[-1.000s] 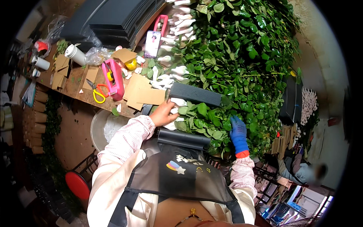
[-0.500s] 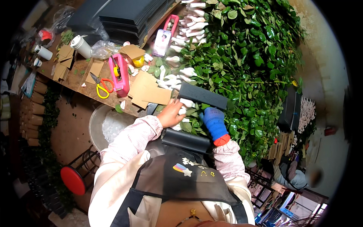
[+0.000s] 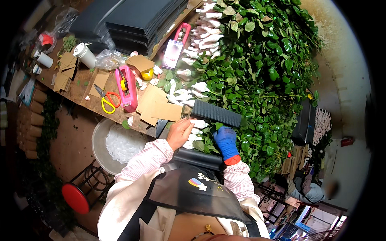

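My bare left hand [image 3: 179, 133] is at the near edge of the table. Its thumb and fingers pinch the tip of a flower bud in a white sleeve [image 3: 199, 124]. More sleeved buds [image 3: 194, 138] lie just below that one, partly covered by the hand. To the right, my right hand [image 3: 226, 140], in a blue knit glove with a red cuff, is curled round leafy stems [image 3: 210, 138]; its fingertips are partly hidden in the leaves. A ribbed dark block [image 3: 216, 113] lies just beyond both hands, and a black padded roll [image 3: 199, 157] lies on the near side.
Leafy flower stems [image 3: 261, 76] are heaped along the right. Left of the hands lie cardboard pieces [image 3: 155, 105], a pink tape dispenser [image 3: 128, 90], scissors [image 3: 107, 98] and a phone [image 3: 171, 54]. Below the table edge stand a bucket [image 3: 96, 140] and a red stool [image 3: 75, 198].
My left hand has drawn back from over the buds to the tip of one, baring more of them. The gloved right hand stays among the stems, slightly nearer me. The phone's picture has changed.
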Motion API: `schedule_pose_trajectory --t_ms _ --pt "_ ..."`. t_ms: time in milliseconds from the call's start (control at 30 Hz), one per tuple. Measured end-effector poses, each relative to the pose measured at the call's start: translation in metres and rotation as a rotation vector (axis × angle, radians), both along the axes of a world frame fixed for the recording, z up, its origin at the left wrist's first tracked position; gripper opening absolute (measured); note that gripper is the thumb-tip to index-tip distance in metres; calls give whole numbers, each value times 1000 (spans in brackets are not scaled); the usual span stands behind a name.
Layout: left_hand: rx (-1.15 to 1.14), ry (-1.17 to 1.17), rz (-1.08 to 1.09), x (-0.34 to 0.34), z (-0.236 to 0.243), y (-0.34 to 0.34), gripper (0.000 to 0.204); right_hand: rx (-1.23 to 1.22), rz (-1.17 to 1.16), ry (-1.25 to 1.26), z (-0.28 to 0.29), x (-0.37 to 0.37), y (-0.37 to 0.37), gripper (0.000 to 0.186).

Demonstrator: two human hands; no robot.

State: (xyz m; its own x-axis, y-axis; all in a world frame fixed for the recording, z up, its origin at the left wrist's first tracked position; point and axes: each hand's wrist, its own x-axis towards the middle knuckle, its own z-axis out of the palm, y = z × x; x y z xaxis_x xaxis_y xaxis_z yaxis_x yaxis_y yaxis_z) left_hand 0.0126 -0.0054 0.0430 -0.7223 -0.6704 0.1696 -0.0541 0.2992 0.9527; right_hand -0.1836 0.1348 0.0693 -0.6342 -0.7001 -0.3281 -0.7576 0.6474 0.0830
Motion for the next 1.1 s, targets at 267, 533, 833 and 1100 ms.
schedule_pose_trajectory --t_ms 267,533,833,1100 --pt "407 122 276 37 -42 -39 15 29 -34 -80 4 -3 2 43" --pt "228 -266 -70 -17 -39 -29 28 28 -49 8 -6 7 -1 54" --pt "498 13 347 -9 -34 2 24 -32 -83 -14 -33 2 11 36" --pt "311 -294 -92 31 -19 -46 25 -95 -40 -245 13 2 2 61"
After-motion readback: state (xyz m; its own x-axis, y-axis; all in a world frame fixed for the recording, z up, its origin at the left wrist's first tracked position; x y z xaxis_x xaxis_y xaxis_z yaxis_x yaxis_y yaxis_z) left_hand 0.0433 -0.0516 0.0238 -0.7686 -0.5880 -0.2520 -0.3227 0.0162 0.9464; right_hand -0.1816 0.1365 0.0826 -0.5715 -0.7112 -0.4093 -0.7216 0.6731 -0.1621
